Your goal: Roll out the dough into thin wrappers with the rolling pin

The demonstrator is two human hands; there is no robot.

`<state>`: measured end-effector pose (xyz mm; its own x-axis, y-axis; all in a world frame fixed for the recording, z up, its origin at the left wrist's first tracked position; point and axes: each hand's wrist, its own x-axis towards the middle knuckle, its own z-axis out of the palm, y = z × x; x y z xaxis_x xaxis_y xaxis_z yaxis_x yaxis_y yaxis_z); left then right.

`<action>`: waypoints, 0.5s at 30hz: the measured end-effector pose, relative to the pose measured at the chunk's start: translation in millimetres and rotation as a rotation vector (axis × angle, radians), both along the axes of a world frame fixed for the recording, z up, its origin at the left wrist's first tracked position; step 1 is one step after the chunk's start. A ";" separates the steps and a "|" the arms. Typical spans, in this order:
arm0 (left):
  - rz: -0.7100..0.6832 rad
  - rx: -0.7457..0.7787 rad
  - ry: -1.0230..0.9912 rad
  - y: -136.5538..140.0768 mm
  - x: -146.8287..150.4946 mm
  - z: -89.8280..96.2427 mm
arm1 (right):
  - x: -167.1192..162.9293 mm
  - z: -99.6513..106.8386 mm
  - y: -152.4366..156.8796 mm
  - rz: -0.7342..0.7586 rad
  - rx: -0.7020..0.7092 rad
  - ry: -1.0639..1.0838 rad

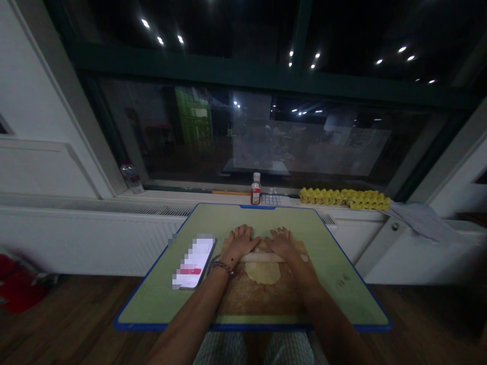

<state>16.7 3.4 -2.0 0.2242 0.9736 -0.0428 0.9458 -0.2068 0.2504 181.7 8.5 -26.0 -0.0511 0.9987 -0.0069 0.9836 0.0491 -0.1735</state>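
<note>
Both hands rest palm-down on a pale rolling pin (255,258) that lies crosswise on a wooden board (262,300). My left hand (240,244) presses on the pin's left part, fingers spread and stretched forward past it. On the right part lies my right hand (282,242), its fingers also outstretched, with a ring on one of them. A flattened, roundish piece of pale dough (263,273) lies on the board; its far edge meets the pin, and how far it reaches beyond is hidden.
A lit phone (196,261) lies on the green blue-edged table (146,303), left of the board. On the windowsill behind are a small red-labelled bottle (256,190), yellow egg cartons (344,198) and a clear plastic bottle (131,178). A red container (19,284) stands on the floor.
</note>
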 end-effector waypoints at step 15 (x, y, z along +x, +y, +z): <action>0.014 0.020 -0.002 12.5 2.1 -0.3 | 3.9 -10.3 9.6 -0.065 0.050 0.002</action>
